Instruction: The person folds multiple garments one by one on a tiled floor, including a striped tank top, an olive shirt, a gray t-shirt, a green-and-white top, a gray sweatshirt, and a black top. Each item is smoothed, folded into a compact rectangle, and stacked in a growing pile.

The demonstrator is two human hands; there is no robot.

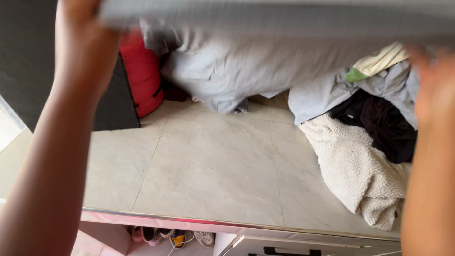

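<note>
Head view: the left hand (83, 40) and right hand (433, 83) are raised, each closed on an edge of a grey cloth (279, 19) stretched taut across the top — both blurred. Under it lie a heap of grey garments (227, 71), a cream fleece (355, 170), dark clothes (386, 125) and a red cylinder (142, 78) on the tiled floor (208, 166).

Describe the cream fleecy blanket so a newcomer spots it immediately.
Start at the pale marble-look tiled surface and go to the clothes heap on its right side. The cream fleecy blanket spills forward below a black garment; only it has a nubby, woolly texture.
</note>
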